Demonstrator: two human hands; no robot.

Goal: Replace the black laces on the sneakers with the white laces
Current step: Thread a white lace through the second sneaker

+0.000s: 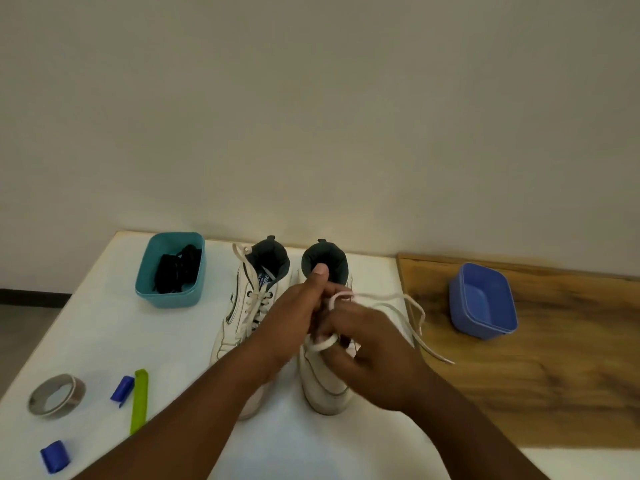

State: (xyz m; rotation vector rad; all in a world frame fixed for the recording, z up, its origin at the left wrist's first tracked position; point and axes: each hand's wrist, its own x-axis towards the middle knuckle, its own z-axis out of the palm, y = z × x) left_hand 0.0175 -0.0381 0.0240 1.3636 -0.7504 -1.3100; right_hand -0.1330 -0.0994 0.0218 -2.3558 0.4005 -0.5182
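Two white sneakers stand side by side on the white table, toes toward me. The left sneaker (242, 317) carries a white lace through its eyelets. Over the right sneaker (325, 379) both hands work a white lace (408, 303). My left hand (298, 313) pinches the lace near the tongue, thumb pointing up. My right hand (367, 344) grips a loop of the same lace; its loose ends trail right onto the wooden board. Black laces (176, 268) lie in the teal tub (166, 299).
An empty blue tub (485, 303) sits on a wooden board (554, 375) at the right. At the front left lie a tape roll (57, 396), a green clip (139, 400) and two blue clips (123, 389). A wall rises right behind the table.
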